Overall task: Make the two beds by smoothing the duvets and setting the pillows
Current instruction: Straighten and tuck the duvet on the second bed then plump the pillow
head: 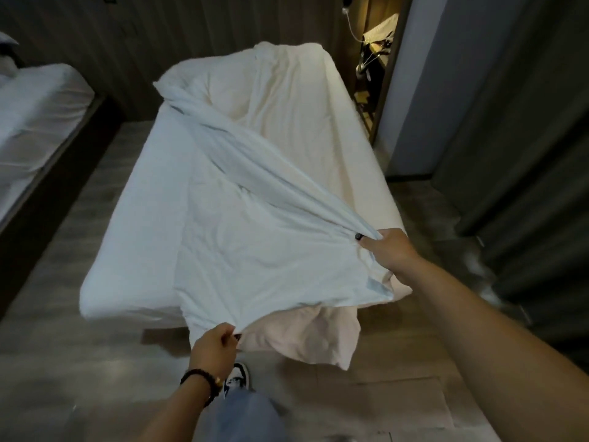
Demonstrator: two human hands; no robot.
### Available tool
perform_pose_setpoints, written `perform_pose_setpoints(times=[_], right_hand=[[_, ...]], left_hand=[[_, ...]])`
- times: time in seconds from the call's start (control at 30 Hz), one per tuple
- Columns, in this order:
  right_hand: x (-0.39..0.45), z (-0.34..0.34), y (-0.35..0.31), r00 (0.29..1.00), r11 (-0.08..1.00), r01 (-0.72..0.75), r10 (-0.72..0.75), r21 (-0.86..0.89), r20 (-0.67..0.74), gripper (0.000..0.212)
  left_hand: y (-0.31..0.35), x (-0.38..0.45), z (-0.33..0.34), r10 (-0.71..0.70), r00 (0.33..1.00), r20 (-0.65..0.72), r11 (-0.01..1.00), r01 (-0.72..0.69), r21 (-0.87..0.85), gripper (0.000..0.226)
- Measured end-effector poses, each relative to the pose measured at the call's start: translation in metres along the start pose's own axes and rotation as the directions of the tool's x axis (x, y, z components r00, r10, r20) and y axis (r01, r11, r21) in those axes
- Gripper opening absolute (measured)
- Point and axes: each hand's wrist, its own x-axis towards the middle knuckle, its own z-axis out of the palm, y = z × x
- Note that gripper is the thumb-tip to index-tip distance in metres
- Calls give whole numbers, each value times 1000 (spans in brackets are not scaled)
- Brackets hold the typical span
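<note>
Head view: both hands grip a white duvet (pixel 255 244) over the bed (pixel 127 250).

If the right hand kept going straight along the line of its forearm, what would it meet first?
Probably the raised fold of the duvet that the right hand grips already; beyond it, the bed. Depth is hard to judge in this wide-angle view.

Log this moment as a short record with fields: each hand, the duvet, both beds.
left hand: grips the duvet's near edge at the foot of the bed
right hand: grips a bunched fold of the duvet, pulled taut
duvet: white, twisted diagonally, not yet smoothed, near end hanging off the bed
near bed: mattress partly uncovered
second bed: far left, white bedding
</note>
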Motion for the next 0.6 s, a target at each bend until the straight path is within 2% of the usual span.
perform_pose_setpoints(times=[0.13,0.23,0.3,0.37,0.47,0.6], right_hand=[[-14,-62,29,1000,1000,7,-7,-7,-10,22],[-19,-97,58,1000,999,-2,2,-50,0,19],[-23,-107,90,998,995,-56,54,-85,-23,21],[-31,-103,125,990,987,-138,136,-82,-27,15],[-35,-76,170,977,976,-209,211,-66,18,22],[-36,-40,192,977,975,-196,203,-105,66,23]], left_hand=[[29,-38,28,78,996,42,994,-81,73,30],[50,-46,39,131,982,137,960,-160,228,33],[59,-49,45,123,971,205,930,-185,316,29],[59,-52,51,83,970,228,906,-169,389,20],[47,-59,56,-21,974,224,864,-95,494,24],[24,-66,53,-136,971,198,835,5,550,24]])
